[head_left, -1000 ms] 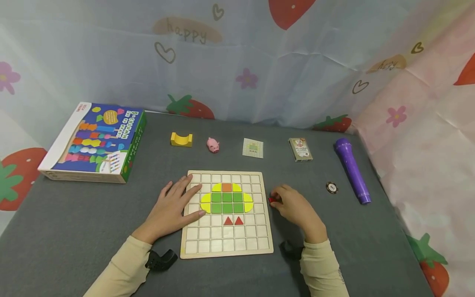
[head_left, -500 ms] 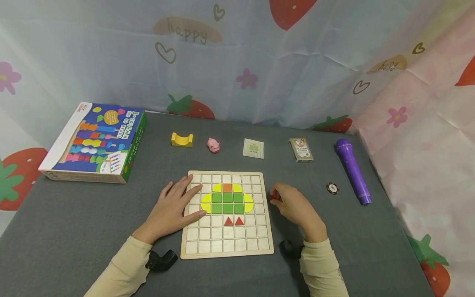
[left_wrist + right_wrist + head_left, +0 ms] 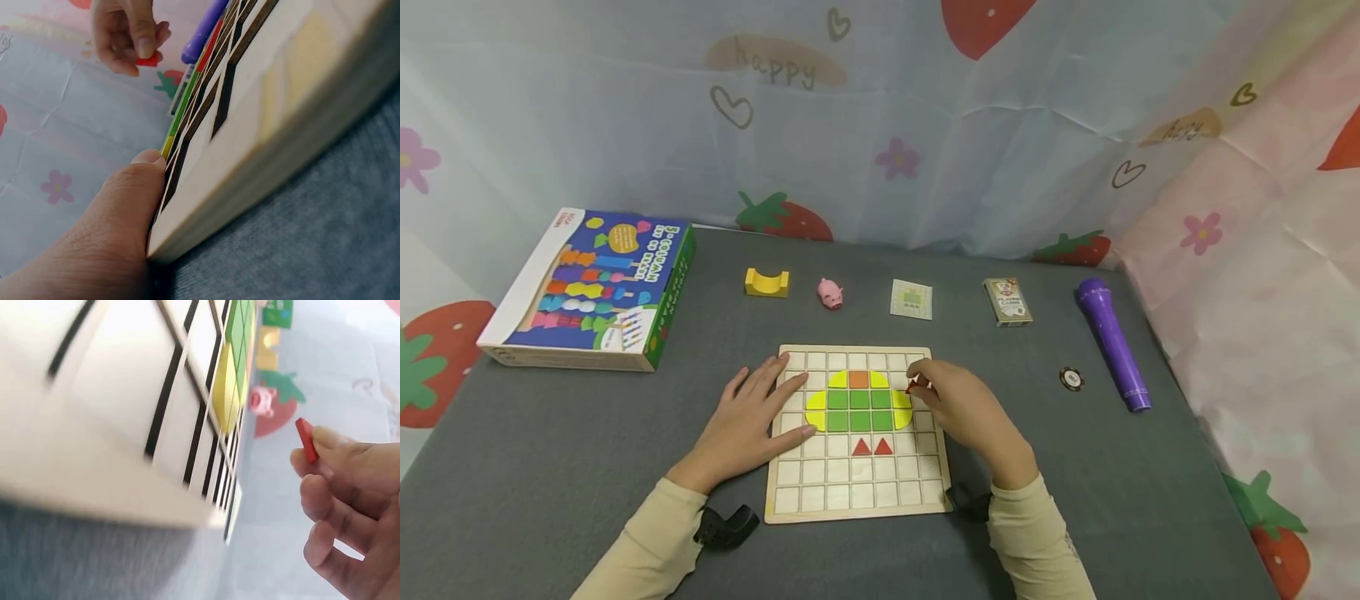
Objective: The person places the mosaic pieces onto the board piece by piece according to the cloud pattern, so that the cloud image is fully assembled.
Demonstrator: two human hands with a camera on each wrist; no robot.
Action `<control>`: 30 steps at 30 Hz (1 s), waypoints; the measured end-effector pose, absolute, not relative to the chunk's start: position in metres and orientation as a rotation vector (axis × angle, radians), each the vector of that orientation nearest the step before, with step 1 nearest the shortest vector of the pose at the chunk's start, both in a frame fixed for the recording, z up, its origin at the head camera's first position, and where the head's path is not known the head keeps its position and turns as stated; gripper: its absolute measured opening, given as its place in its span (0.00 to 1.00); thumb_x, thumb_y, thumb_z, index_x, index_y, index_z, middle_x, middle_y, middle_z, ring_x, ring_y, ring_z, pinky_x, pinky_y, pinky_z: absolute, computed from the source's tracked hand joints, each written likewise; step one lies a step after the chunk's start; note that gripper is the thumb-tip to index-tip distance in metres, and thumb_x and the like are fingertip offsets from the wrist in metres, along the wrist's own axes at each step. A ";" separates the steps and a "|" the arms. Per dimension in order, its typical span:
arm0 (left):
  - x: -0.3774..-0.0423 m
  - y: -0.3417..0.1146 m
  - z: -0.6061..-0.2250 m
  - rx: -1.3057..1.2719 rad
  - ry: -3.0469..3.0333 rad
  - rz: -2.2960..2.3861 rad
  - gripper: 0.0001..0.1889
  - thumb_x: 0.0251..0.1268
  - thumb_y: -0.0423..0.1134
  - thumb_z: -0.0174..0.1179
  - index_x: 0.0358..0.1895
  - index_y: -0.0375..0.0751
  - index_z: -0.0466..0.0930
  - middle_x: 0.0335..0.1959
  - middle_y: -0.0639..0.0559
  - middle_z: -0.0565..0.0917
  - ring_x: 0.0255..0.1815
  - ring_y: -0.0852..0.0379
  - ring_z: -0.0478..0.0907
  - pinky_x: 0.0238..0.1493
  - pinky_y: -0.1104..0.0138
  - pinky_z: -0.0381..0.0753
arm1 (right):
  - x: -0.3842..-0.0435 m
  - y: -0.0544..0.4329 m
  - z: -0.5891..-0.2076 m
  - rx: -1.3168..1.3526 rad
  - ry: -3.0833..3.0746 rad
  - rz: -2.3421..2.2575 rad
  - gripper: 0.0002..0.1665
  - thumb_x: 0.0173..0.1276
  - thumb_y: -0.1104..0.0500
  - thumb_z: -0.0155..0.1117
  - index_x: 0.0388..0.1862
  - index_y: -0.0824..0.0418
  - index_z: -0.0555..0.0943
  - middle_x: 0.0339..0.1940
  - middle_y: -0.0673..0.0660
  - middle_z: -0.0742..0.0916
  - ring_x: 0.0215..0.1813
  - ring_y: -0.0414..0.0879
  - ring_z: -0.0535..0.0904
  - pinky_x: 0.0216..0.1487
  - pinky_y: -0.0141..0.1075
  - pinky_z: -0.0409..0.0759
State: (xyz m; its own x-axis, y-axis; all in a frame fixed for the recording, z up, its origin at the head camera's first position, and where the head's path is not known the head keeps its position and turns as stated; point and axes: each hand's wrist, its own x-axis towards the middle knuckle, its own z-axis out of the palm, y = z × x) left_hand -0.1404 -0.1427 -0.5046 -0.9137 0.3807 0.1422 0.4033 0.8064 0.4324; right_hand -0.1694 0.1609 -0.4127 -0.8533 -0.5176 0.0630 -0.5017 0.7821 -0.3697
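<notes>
A square wooden grid board (image 3: 825,498) lies flat on the grey cloth. In its cells are green square tiles (image 3: 859,399), yellow rounded tiles (image 3: 816,409), an orange square tile (image 3: 858,379) and two red triangle tiles (image 3: 883,447). My left hand (image 3: 745,425) rests on the board's left side, fingers spread, with the thumb along the edge in the left wrist view. Over the board's upper right, my right hand (image 3: 966,408) pinches a red triangle tile (image 3: 306,440) between thumb and index finger, raised above the surface.
Along the back stand a toy box (image 3: 602,292), a yellow arched block (image 3: 767,283), a pink pig figure (image 3: 831,293), a pattern card (image 3: 912,299) and a playing-card box (image 3: 1008,302). Farther right lie a poker chip (image 3: 1071,379) and a purple flashlight-shaped tube (image 3: 1112,346).
My right hand has moved left from beside the board to above its upper right cells, carrying the red triangle tile. The left hand has stayed in place.
</notes>
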 end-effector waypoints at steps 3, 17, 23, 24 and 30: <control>-0.141 -0.142 -0.504 -0.635 -2.944 -0.719 0.41 0.60 0.69 0.52 0.73 0.53 0.61 0.78 0.46 0.50 0.77 0.46 0.47 0.72 0.44 0.40 | -0.167 0.151 -0.412 -0.851 2.905 -0.599 0.09 0.65 0.63 0.65 0.45 0.58 0.79 0.37 0.49 0.85 0.32 0.39 0.75 0.35 0.34 0.76; -0.140 -0.143 -0.505 -0.638 -2.918 -0.724 0.40 0.60 0.68 0.54 0.72 0.52 0.62 0.77 0.44 0.52 0.77 0.45 0.48 0.72 0.43 0.42 | -0.159 0.118 -0.425 -1.158 2.802 -0.595 0.05 0.65 0.57 0.67 0.39 0.53 0.80 0.33 0.43 0.82 0.32 0.34 0.72 0.37 0.28 0.76; -0.141 -0.143 -0.507 -0.657 -2.890 -0.716 0.39 0.60 0.67 0.54 0.72 0.51 0.63 0.77 0.43 0.54 0.76 0.44 0.50 0.71 0.42 0.44 | -0.155 0.106 -0.425 -1.175 2.701 -0.583 0.06 0.66 0.57 0.65 0.40 0.55 0.81 0.33 0.45 0.83 0.32 0.35 0.73 0.37 0.28 0.76; -0.140 -0.143 -0.507 -0.660 -2.888 -0.714 0.39 0.61 0.67 0.54 0.72 0.51 0.63 0.76 0.43 0.54 0.76 0.44 0.50 0.71 0.42 0.44 | -0.154 0.104 -0.425 -1.173 2.692 -0.566 0.06 0.67 0.56 0.65 0.40 0.55 0.81 0.34 0.45 0.83 0.32 0.35 0.74 0.38 0.28 0.76; -0.141 -0.144 -0.507 -0.662 -2.896 -0.701 0.39 0.61 0.67 0.54 0.72 0.51 0.62 0.77 0.43 0.53 0.77 0.45 0.49 0.71 0.43 0.44 | -0.151 0.095 -0.430 -1.174 2.654 -0.522 0.03 0.67 0.56 0.64 0.38 0.53 0.81 0.33 0.44 0.84 0.31 0.33 0.74 0.37 0.25 0.75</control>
State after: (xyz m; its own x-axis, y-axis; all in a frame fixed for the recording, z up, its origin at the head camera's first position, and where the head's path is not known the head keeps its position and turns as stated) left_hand -0.1407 -0.1437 -0.5065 -0.9022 0.3901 0.1841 0.4311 0.8008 0.4158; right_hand -0.1513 0.0946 -0.4296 -0.6673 -0.7441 -0.0331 -0.6760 0.6237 -0.3925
